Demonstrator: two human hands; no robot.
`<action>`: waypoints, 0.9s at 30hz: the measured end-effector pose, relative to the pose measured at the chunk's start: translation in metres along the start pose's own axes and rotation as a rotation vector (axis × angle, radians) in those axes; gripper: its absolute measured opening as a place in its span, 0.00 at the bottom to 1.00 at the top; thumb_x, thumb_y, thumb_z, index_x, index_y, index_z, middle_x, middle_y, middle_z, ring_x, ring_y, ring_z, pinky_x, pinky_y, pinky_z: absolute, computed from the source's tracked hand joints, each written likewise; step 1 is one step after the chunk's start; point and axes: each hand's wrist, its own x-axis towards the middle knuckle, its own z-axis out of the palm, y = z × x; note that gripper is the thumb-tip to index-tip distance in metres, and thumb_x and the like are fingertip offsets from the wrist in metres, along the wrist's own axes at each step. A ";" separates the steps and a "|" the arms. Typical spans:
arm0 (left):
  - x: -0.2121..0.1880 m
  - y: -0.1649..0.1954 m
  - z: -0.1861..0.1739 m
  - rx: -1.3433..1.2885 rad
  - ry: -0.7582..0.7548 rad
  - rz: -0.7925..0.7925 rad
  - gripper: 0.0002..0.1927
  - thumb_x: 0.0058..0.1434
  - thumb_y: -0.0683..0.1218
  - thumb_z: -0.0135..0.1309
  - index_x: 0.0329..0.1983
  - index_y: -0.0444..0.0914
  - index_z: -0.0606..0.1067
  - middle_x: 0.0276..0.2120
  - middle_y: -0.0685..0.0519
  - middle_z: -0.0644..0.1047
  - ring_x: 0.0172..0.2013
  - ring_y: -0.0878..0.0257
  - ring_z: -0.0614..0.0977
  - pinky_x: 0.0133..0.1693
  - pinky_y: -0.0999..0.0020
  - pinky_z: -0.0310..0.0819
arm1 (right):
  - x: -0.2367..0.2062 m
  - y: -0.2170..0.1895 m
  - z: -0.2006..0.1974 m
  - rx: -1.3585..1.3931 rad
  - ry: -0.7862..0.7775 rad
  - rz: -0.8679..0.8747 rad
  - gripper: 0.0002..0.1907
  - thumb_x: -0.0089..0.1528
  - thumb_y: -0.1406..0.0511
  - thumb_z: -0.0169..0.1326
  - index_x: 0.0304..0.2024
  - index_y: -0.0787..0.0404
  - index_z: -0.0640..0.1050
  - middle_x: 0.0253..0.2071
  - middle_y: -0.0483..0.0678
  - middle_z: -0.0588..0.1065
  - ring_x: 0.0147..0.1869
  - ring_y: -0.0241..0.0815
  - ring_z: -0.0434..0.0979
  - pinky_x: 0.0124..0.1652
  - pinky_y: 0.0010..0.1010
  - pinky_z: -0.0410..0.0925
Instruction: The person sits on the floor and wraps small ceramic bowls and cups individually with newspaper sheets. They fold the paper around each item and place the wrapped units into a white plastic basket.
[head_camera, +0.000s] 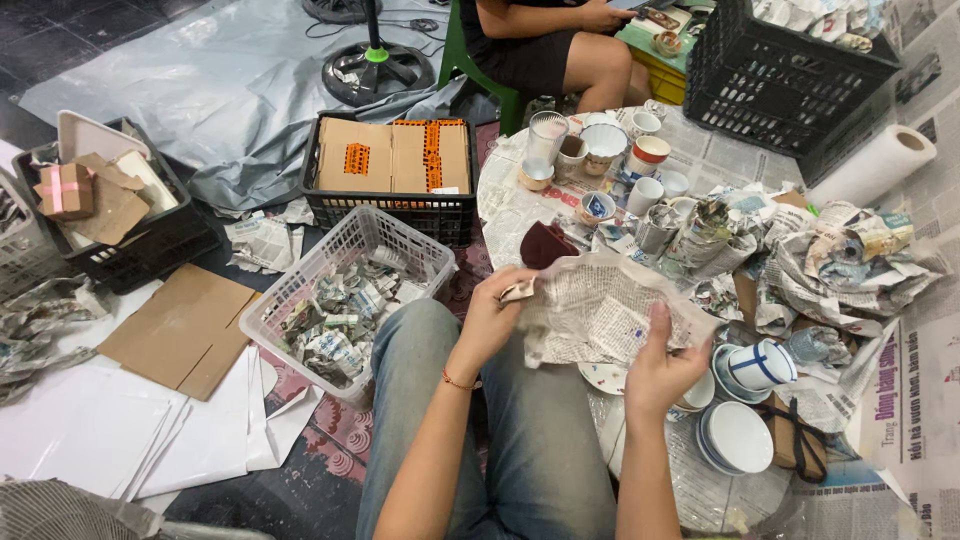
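Note:
A crumpled sheet of newspaper (600, 310) is spread between my two hands above my lap. My left hand (495, 315) pinches its left edge, where a small wrapped lump shows. My right hand (660, 370) grips the lower right part with the thumb on top. Under the sheet, on a low round table (510, 205) covered in newspaper, lie small white saucers (735, 440) and a cup with blue stripes (765, 362). Whether something is inside the sheet I cannot tell.
A white plastic basket (345, 290) of newspaper-wrapped pieces stands left of my knee. Behind it are a black crate of cardboard boxes (395, 160) and another black crate (100, 215). Cups and bowls (610, 150) crowd the table's far side. Another person (550, 45) sits beyond. A paper roll (875, 165) lies right.

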 end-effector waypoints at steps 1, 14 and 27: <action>-0.001 -0.003 0.002 -0.023 0.038 -0.017 0.13 0.62 0.34 0.53 0.49 0.35 0.76 0.33 0.59 0.75 0.36 0.73 0.74 0.40 0.77 0.70 | -0.001 0.000 0.000 0.025 0.013 -0.011 0.19 0.73 0.66 0.57 0.61 0.72 0.70 0.56 0.54 0.77 0.57 0.39 0.77 0.57 0.28 0.68; 0.005 -0.013 -0.001 -0.731 -0.061 -0.187 0.35 0.63 0.43 0.63 0.69 0.35 0.59 0.45 0.51 0.75 0.39 0.67 0.77 0.40 0.69 0.75 | 0.019 -0.004 0.011 0.296 -0.154 0.222 0.18 0.73 0.67 0.54 0.62 0.70 0.70 0.58 0.51 0.75 0.58 0.36 0.74 0.59 0.27 0.67; -0.018 -0.053 0.002 -0.930 -0.740 -0.371 0.37 0.76 0.62 0.31 0.78 0.35 0.52 0.68 0.42 0.67 0.60 0.44 0.77 0.55 0.49 0.78 | 0.003 0.000 0.019 0.232 -0.091 0.065 0.21 0.67 0.69 0.55 0.61 0.67 0.67 0.57 0.56 0.74 0.57 0.47 0.75 0.56 0.35 0.67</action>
